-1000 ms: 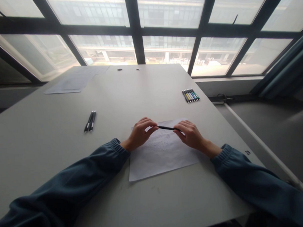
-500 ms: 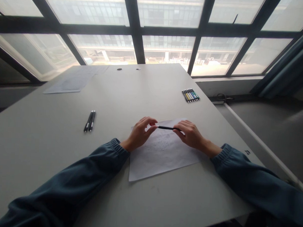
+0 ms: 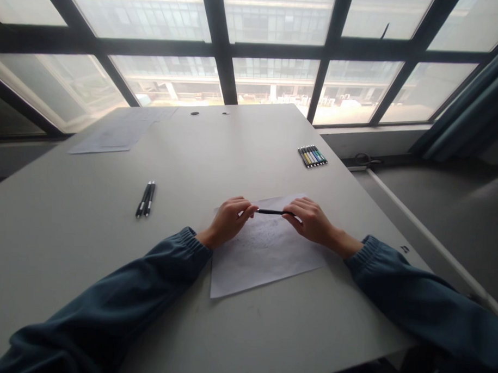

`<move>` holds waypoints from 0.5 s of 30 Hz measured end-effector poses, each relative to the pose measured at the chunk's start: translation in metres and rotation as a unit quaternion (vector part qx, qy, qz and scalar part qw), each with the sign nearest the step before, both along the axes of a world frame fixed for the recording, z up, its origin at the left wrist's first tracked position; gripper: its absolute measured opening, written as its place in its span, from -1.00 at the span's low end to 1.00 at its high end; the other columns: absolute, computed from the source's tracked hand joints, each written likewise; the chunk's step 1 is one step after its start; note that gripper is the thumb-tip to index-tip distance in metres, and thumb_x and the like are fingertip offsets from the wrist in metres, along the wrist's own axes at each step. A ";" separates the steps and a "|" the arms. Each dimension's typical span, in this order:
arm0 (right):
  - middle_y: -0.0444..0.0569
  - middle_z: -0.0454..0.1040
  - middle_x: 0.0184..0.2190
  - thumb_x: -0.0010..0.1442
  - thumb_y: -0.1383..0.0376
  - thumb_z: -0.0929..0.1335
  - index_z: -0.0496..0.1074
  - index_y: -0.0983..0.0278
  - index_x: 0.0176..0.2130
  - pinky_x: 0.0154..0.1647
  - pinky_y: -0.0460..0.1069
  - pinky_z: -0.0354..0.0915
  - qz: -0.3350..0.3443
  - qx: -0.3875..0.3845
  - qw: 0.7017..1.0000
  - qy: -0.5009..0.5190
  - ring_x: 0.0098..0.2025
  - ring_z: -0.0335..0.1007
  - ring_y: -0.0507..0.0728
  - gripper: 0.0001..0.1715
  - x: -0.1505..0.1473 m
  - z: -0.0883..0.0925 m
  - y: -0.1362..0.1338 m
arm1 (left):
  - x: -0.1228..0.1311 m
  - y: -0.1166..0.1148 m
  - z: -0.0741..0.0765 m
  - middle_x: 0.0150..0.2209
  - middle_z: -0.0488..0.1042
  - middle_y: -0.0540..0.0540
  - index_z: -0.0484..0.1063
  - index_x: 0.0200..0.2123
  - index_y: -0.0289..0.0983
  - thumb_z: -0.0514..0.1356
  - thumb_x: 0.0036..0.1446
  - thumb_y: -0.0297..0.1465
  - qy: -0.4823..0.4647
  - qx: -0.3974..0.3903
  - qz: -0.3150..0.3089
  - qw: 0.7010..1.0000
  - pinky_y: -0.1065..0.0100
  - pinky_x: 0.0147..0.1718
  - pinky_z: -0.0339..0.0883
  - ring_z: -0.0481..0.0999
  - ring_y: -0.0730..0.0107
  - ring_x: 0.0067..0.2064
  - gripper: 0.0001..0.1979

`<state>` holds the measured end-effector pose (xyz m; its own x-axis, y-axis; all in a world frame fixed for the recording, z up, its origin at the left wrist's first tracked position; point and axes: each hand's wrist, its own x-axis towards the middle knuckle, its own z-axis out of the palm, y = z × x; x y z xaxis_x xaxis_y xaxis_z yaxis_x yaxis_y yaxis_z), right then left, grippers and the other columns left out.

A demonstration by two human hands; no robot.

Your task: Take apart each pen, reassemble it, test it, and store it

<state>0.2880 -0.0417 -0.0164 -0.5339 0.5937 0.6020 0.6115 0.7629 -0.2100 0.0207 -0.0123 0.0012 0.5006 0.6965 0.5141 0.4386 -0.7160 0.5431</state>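
Note:
A black pen (image 3: 270,211) is held level between my two hands, above a white sheet of paper (image 3: 262,263) with faint marks on it. The fingertips of my left hand (image 3: 230,221) pinch the pen's left end. Around its right end my right hand (image 3: 311,220) has its thumb and fingers closed. Both hands are over the upper part of the sheet.
Two dark pens (image 3: 145,200) lie side by side on the white table (image 3: 166,314), left of my hands. A row of several markers (image 3: 312,155) lies at the right. More paper sheets (image 3: 112,133) rest at the far left, before the windows.
The fingers of my left hand have closed in on the pen's left end; before, they were more spread. My right hand has barely moved.

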 end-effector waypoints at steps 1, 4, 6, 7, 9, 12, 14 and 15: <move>0.03 0.53 -0.32 0.39 0.25 0.30 0.44 0.28 -0.20 -0.17 0.05 0.23 0.000 0.000 1.000 0.000 -0.28 0.38 0.15 -0.83 0.000 0.000 0.000 | 0.000 0.000 0.000 -0.55 0.44 -0.02 0.43 -0.54 -0.28 0.10 0.38 -0.22 -0.003 0.003 -0.001 1.000 0.40 -0.38 0.26 0.41 0.43 -0.43 -0.55; 0.03 0.54 -0.32 0.39 0.25 0.30 0.44 0.28 -0.20 -0.18 0.05 0.24 -0.001 -0.001 1.000 0.001 -0.29 0.37 0.15 -0.83 0.000 0.000 0.000 | 0.000 0.001 -0.001 -0.49 0.48 -0.03 0.47 -0.48 -0.27 0.15 0.36 -0.25 -0.017 0.018 -0.007 1.000 0.39 -0.36 0.29 0.43 0.41 -0.39 -0.64; 0.03 0.54 -0.32 0.39 0.25 0.29 0.44 0.27 -0.20 -0.18 0.05 0.24 -0.003 -0.001 1.000 0.003 -0.29 0.37 0.15 -0.82 0.000 0.000 0.000 | -0.001 0.002 -0.003 -0.45 0.51 -0.04 0.49 -0.43 -0.27 0.20 0.32 -0.27 -0.026 0.030 -0.010 0.999 0.38 -0.33 0.32 0.46 0.39 -0.36 -0.71; 0.03 0.54 -0.32 0.40 0.25 0.29 0.45 0.27 -0.20 -0.18 0.05 0.24 -0.004 0.000 1.000 0.005 -0.29 0.38 0.15 -0.82 -0.001 0.000 0.000 | -0.001 0.003 -0.004 -0.44 0.53 -0.05 0.50 -0.40 -0.26 0.22 0.31 -0.28 -0.030 0.036 -0.011 0.999 0.37 -0.32 0.33 0.47 0.39 -0.34 -0.75; 0.04 0.54 -0.33 0.40 0.25 0.29 0.45 0.28 -0.20 -0.18 0.05 0.25 -0.007 0.001 1.000 0.006 -0.29 0.38 0.15 -0.82 -0.001 0.000 0.000 | -0.002 0.004 -0.007 -0.40 0.55 -0.06 0.53 -0.35 -0.25 0.25 0.28 -0.29 -0.038 0.045 -0.013 0.998 0.35 -0.29 0.35 0.49 0.37 -0.32 -0.82; 0.04 0.54 -0.33 0.39 0.25 0.29 0.45 0.28 -0.21 -0.18 0.05 0.26 -0.007 0.002 1.000 0.010 -0.29 0.39 0.16 -0.82 -0.001 0.001 0.000 | -0.001 0.005 -0.008 -0.37 0.58 -0.07 0.55 -0.30 -0.24 0.29 0.24 -0.31 -0.047 0.053 -0.016 0.997 0.32 -0.25 0.39 0.52 0.35 -0.29 -0.87; 0.04 0.55 -0.33 0.39 0.25 0.29 0.45 0.28 -0.21 -0.18 0.06 0.27 -0.006 0.000 1.000 0.014 -0.29 0.40 0.16 -0.82 -0.001 0.001 0.000 | -0.001 0.005 -0.007 -0.34 0.60 -0.08 0.56 -0.27 -0.24 0.31 0.22 -0.32 -0.054 0.057 -0.019 0.997 0.30 -0.24 0.42 0.54 0.34 -0.27 -0.89; 0.03 0.55 -0.33 0.39 0.25 0.30 0.45 0.28 -0.21 -0.18 0.06 0.27 -0.006 -0.004 1.000 0.019 -0.29 0.40 0.16 -0.82 -0.001 0.001 0.000 | -0.001 0.005 -0.007 -0.34 0.60 -0.09 0.57 -0.26 -0.23 0.31 0.22 -0.33 -0.058 0.059 -0.022 0.996 0.30 -0.23 0.43 0.54 0.33 -0.26 -0.90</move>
<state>0.2872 -0.0419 -0.0157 -0.5033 0.6048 0.6172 0.6127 0.7534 -0.2386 0.0201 -0.0078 -0.0055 0.4611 0.6075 0.6467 0.3451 -0.7943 0.5001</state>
